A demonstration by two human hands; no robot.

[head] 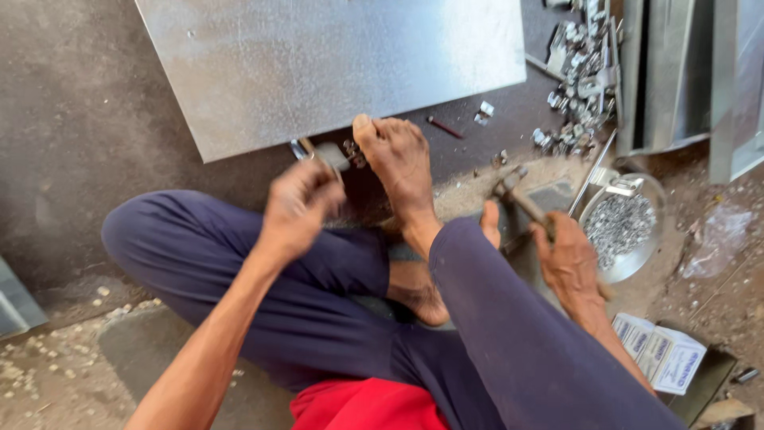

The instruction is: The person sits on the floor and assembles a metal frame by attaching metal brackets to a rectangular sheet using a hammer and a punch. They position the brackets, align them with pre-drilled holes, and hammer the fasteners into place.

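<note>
I sit on the ground with my legs in dark blue trousers folded under me. My left hand (296,209) is blurred and closed around a small metal bracket (328,154) at the near edge of a large galvanised metal sheet (334,64). My bare foot (399,163) presses down right beside that bracket. My right hand (568,256) grips the wooden handle of a hammer (519,195), whose head points up and left over the sandy ground.
A round metal bowl (646,253) full of small rivets sits right of the hammer. A pile of metal brackets (579,80) lies at the upper right beside folded sheet-metal pieces (676,72). Small printed boxes (659,350) rest at lower right.
</note>
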